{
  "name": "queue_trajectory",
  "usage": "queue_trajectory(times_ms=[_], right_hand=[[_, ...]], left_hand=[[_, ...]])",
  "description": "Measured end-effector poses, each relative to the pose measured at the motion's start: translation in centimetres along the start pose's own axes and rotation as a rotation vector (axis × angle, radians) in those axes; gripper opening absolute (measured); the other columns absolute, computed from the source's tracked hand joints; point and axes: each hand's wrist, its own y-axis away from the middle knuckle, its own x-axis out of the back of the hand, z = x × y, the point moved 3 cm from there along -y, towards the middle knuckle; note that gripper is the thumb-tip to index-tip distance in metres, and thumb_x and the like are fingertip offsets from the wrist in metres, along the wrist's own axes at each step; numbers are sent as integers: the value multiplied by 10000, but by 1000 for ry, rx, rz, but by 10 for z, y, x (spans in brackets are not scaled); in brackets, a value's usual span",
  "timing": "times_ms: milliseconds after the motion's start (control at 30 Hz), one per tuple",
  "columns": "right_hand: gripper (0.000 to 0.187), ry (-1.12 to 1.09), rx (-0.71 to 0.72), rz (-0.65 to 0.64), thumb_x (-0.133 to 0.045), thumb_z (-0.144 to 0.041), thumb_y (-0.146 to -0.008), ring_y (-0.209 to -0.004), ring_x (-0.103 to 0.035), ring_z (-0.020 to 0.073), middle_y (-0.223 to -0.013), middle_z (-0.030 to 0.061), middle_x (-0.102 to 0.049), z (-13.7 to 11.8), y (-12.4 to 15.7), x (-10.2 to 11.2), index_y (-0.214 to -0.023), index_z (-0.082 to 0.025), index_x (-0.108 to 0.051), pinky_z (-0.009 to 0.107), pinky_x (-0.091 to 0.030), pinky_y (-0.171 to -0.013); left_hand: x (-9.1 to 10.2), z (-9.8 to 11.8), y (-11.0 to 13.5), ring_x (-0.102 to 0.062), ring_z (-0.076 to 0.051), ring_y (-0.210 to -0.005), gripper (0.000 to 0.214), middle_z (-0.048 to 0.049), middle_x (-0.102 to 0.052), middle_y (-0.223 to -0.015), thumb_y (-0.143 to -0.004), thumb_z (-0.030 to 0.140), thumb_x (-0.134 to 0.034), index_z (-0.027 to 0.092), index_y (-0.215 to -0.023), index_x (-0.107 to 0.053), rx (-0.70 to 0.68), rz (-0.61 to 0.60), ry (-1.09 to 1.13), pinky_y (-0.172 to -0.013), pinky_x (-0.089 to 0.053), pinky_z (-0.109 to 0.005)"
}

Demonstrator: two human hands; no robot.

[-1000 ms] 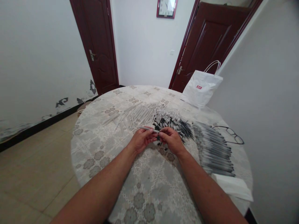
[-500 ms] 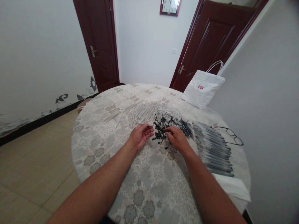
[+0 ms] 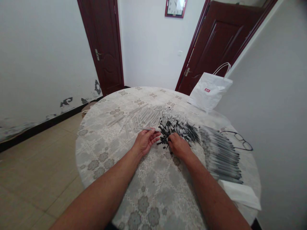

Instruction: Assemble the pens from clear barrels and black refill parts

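My left hand [image 3: 145,141] pinches a clear pen barrel [image 3: 144,129] between thumb and forefinger, its other fingers loosely curled. Close by on the right, my right hand [image 3: 178,143] is bent down over a heap of small black pen parts [image 3: 164,137], its fingertips together at the heap's edge. What those fingertips hold, if anything, is hidden. Beyond my left hand lie many loose clear pen barrels [image 3: 148,115]. Behind my right hand are small white pen parts [image 3: 176,115] and thin dark pieces with pointed ends [image 3: 193,132].
Rows of assembled-looking pens [image 3: 223,155] lie at the right, with eyeglasses [image 3: 243,140] beside them and a white packet [image 3: 240,193] nearer me. A white paper bag [image 3: 208,91] stands at the far right of the round table [image 3: 100,179], which has a patterned cover.
My right hand has moved slightly nearer the black parts and its fingers have dipped lower. My left hand still holds the barrel, which now shows more clearly. The view has shifted slightly.
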Motion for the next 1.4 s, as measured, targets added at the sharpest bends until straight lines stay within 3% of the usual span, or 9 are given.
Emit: queue_trajectory(times_ms=[200,300,400,500,600,667,933,1400], right_hand=[[126,-13,30,8,-477,-282,-976,-857,-616,190,-1085,87,-591,-1,-1,-3,-1013,-199,-564,274,-383,-682],[140,-136,15,87,-446,-254,-980,-876,-615,198,-1044,96,-613,2,-2,-1,-1006,-189,-568,277,-405,-727],[149,-426,27,249,-463,-274,-968,-873,-618,201,-939,70,-652,2,-2,6,-978,-203,-594,288,-428,-781],[150,-846,-18,355,-566,-362,-914,-733,-624,181,-815,18,-675,0,-4,8,-947,-227,-623,282,-460,-707],[232,-1201,-124,367,-665,-415,-829,-639,-618,163,-793,4,-691,-5,-6,4,-965,-228,-645,261,-470,-583],[269,-1320,-171,343,-696,-425,-796,-618,-622,156,-793,8,-699,-8,-8,2,-968,-221,-660,250,-472,-538],[263,-1352,-150,311,-689,-430,-802,-536,-573,126,-659,-19,-658,-12,-8,1,-941,-207,-676,231,-462,-496],[248,-1385,-142,301,-699,-392,-793,-600,-607,129,-753,-2,-687,-14,-7,3,-949,-201,-671,234,-484,-539]], left_hand=[[1,-1,-1,-729,-231,-887,183,-121,-738,-929,-799,199,-741,115,-915,-628,-11,-10,9,-739,-602,-326],[2,0,-1,-730,-227,-878,179,-119,-737,-920,-795,201,-744,116,-898,-626,-11,-5,7,-737,-601,-324],[0,0,0,-731,-228,-880,194,-125,-736,-930,-788,208,-755,119,-897,-622,-13,-13,-1,-740,-599,-320],[-2,-1,1,-732,-235,-888,216,-131,-736,-943,-777,207,-766,120,-913,-621,-6,-33,-14,-741,-598,-317],[-4,-1,2,-731,-235,-889,236,-134,-737,-968,-771,206,-771,120,-932,-622,-7,-60,-17,-745,-597,-318],[-5,-1,3,-729,-230,-892,238,-135,-736,-990,-774,207,-767,118,-944,-626,-11,-83,-19,-757,-597,-322],[-9,0,6,-726,-229,-894,239,-119,-738,-978,-761,201,-773,124,-945,-640,-22,-129,-30,-762,-592,-329],[-8,-2,5,-721,-215,-889,238,-105,-740,-957,-774,226,-771,136,-960,-653,-15,-154,-77,-783,-588,-335]])
